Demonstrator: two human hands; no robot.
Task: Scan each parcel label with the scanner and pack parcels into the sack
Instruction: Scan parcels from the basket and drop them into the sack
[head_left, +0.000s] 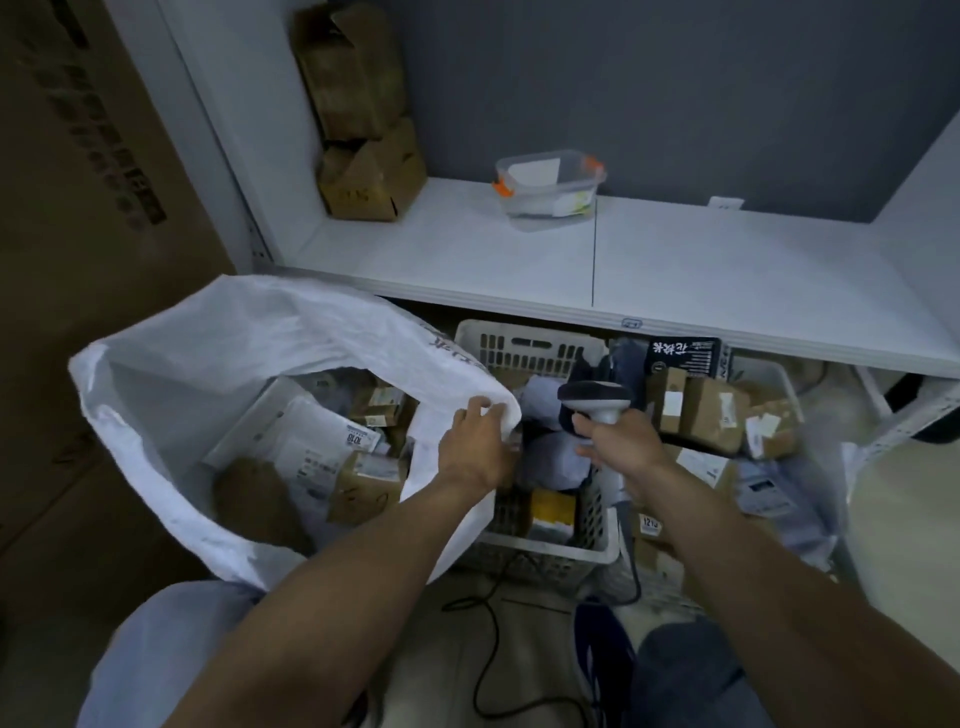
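A large white woven sack (218, 343) stands open at the left, with several parcels (332, 447) inside: white mailers and small brown boxes. My left hand (475, 441) grips the sack's right rim. My right hand (621, 441) holds a grey handheld scanner (595, 397) by its handle, its head pointing left over a white plastic basket (524, 343) of parcels. More brown boxes (701, 410) and mailers lie in a heap to the right of the basket.
A white shelf (675, 270) runs above the basket, bearing a clear plastic tub (550, 182) and stacked cardboard boxes (363, 114). A tall cardboard carton (93, 208) stands at the left. The scanner's black cable (488, 634) trails across the floor between my knees.
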